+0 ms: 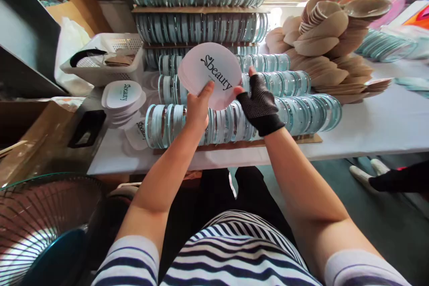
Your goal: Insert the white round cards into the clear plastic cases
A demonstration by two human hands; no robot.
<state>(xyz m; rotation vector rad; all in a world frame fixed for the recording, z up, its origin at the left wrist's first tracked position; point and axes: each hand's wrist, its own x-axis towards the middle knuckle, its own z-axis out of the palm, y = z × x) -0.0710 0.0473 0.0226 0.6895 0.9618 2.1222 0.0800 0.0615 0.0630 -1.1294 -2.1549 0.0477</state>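
My left hand (200, 106), bare, grips a stack of white oval cards (214, 65) printed "Sbeauty", its thumb on the front face and its other fingers mostly hidden. At the stack's lower right edge, the thumb of my right hand (259, 102) presses against the cards. This hand wears a black fingerless mesh glove, and its index finger points up beside the stack. Below and behind both hands, rows of round pale-blue, glassy discs (301, 114) stand on edge on brown cardboard strips.
Left on the white table (375, 132) are more printed cards (122, 98), a white basket (103, 71) and a black tray-like item (87, 128). Beige oval pieces (321, 44) are piled right. A fan (43, 223) stands lower left. Another person's feet (365, 176) show at right.
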